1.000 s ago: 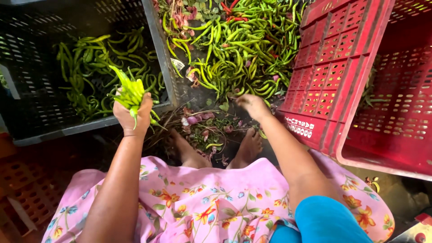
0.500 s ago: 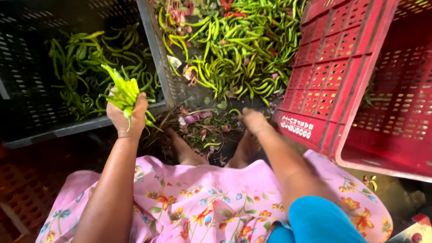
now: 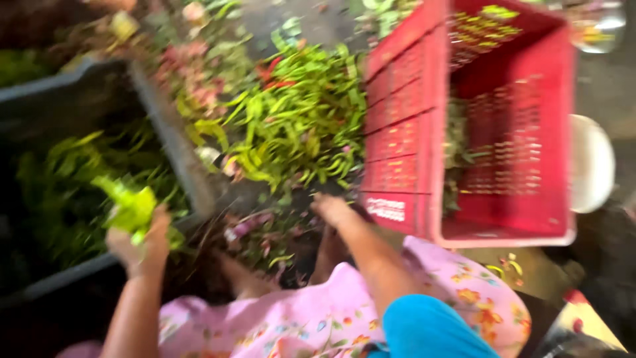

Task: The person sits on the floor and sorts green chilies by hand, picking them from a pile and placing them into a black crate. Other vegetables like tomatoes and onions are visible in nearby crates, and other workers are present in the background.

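My left hand (image 3: 141,244) is raised and grips a bunch of green chillies (image 3: 128,204) just over the near wall of a dark crate (image 3: 171,142) that holds more green chillies. My right hand (image 3: 333,209) reaches forward, palm down with fingers loosely curled, toward the near edge of a loose pile of green chillies (image 3: 291,122) on the ground; nothing shows in it. My bare feet (image 3: 328,248) and a pink flowered dress (image 3: 318,311) fill the bottom of the blurred view.
A red plastic crate (image 3: 503,225) stands at the right with a few greens inside. Discarded stems and reddish scraps (image 3: 258,235) lie by my feet. A white round object (image 3: 591,162) sits beyond the red crate.
The view has swung up and right and gone blurry. My left hand still holds the chilli bunch by the dark crate. My right hand stays low near the pile.
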